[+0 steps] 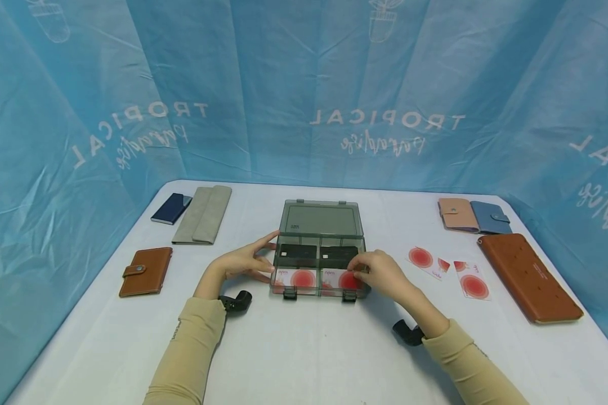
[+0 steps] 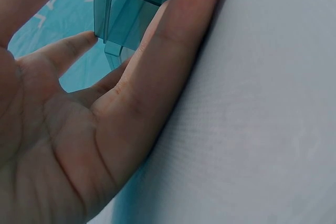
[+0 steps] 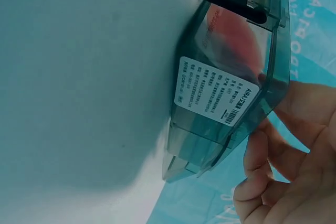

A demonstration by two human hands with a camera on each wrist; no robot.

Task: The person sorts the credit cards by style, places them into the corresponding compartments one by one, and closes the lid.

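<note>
Hands on one open box (image 1: 320,225): left hand (image 1: 245,261) flat, right hand (image 1: 380,273) pinching a card (image 1: 340,279); two loose cards (image 1: 448,270).

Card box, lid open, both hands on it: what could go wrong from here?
1. The right hand pinches a red-circle card at the front right compartment; it may catch on the divider and bend.
2. The left hand only touches the card box side with straight fingers, so the box could slide on the table.
3. The upright lid might drop onto the fingers.
</note>
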